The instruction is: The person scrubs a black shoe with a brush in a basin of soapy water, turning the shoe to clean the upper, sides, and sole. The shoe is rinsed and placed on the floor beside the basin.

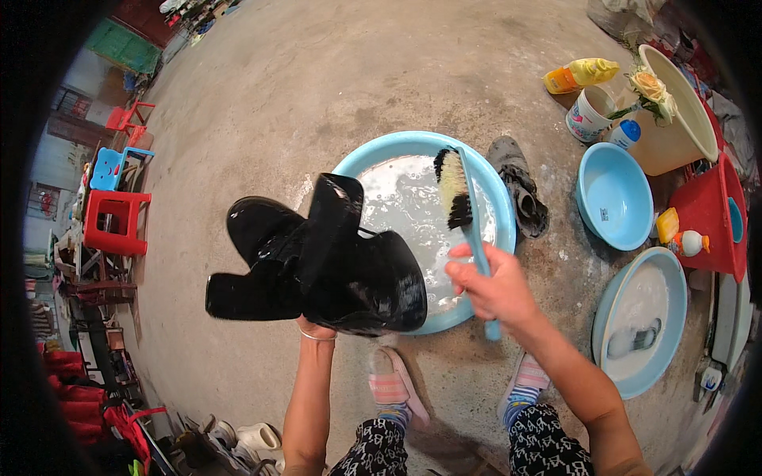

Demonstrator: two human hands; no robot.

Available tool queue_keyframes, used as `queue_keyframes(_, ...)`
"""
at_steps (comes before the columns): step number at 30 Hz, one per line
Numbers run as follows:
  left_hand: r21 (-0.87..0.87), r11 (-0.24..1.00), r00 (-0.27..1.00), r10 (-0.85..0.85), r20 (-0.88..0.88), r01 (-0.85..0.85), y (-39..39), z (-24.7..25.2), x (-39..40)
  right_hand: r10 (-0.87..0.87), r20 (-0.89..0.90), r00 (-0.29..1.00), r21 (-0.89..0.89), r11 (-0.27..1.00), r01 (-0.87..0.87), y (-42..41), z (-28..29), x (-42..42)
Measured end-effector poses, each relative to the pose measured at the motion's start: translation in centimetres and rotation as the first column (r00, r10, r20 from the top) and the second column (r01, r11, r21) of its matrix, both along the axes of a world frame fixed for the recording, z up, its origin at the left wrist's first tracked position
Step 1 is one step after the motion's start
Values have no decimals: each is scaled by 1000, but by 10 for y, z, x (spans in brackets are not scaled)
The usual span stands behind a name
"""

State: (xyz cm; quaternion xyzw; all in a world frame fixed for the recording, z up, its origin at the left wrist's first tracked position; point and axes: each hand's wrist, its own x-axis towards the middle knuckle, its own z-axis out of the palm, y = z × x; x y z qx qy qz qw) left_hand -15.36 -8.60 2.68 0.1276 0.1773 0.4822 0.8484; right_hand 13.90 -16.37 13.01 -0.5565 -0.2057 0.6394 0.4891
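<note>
My left hand [317, 329] is under a glossy black object [333, 262] with several rounded and square lobes, wet-looking, and holds it up left of the basin; its fingers are hidden, and I cannot tell exactly what it is. In my right hand [497, 285] is the blue handle of a scrub brush [467, 190], its black and cream bristles facing left. Brush and black object are apart. Below both lies a light blue basin [506, 208] of cloudy, bubbly water. A dark, dirty shoe [521, 184] stands on the floor against the basin's right side.
Right: a small blue basin [616, 196], another basin [601, 309] with a shoe-like item in suds, a red bucket [708, 220], a beige tub [678, 137], a white bucket [586, 116] and a yellow bottle [580, 75]. Left: a red stool [116, 221]. My slippered feet are below the basin.
</note>
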Motion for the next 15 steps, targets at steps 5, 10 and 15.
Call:
queue_keyframes(5, 39, 999, 997, -31, 75, 28, 11, 9, 6, 110, -147, 983, -105, 986, -126, 7, 18, -23)
queue_keyframes(10, 261, 965, 982, 16, -189, 34, 17, 21, 3, 155, -267, 951, -103, 977, -188, 11, 6, -20)
queue_keyframes(15, 239, 971, 985, 66, -157, -27, 16, 6, 4, -8, -482, 876, -131, 989, -63, 4, -8, -31)
